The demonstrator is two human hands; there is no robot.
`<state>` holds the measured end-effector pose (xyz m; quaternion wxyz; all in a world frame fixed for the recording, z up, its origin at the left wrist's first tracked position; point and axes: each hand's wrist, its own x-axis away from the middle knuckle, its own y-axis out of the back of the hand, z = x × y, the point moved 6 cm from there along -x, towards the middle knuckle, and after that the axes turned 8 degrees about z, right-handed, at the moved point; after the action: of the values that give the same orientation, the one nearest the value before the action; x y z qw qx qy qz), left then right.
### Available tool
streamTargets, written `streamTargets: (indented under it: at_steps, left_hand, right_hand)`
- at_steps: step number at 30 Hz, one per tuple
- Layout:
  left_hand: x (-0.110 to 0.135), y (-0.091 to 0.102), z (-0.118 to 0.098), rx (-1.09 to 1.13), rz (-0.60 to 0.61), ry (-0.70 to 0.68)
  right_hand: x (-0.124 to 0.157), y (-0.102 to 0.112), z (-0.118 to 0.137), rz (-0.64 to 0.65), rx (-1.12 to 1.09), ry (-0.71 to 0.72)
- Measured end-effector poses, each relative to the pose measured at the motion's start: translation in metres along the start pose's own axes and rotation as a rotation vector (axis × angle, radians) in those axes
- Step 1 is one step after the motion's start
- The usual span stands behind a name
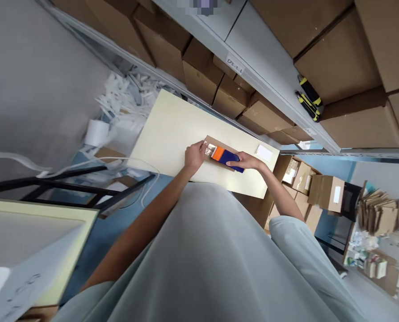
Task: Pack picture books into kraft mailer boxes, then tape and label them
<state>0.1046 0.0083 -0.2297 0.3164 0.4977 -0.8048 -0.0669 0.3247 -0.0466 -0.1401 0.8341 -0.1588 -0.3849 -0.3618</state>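
A small flat cardboard box lies on a pale cream table. My right hand is closed round an orange and dark blue tape dispenser that rests on the box. A strip of clear tape runs from the dispenser toward the left. My left hand sits at the box's left end, fingers bent and pressing on the tape's end and the box edge.
A white label lies on the table right of the box. Metal shelves packed with cardboard boxes rise behind. Yellow-black tools lie on a shelf. White scraps litter the floor at left. Open cartons stand at right.
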Motion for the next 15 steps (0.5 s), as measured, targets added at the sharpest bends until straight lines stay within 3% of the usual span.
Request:
streamTargets:
  at_steps: [6, 10, 12, 15]
  left_hand:
    - [0.004, -0.009, 0.001, 0.011, 0.004, 0.018]
    - [0.008, -0.018, -0.002, 0.004, 0.015, 0.010]
    - [0.009, -0.026, -0.004, -0.015, 0.027, 0.015]
    - [0.009, -0.031, -0.005, -0.040, -0.016, 0.019]
  right_hand:
    - [-0.010, -0.003, -0.008, 0.034, 0.029, 0.036]
    - [-0.005, -0.001, -0.021, -0.012, 0.054, 0.063]
    - [0.010, 0.001, -0.038, -0.001, 0.003, 0.052]
    - [0.054, 0.008, -0.079, 0.049, -0.103, -0.018]
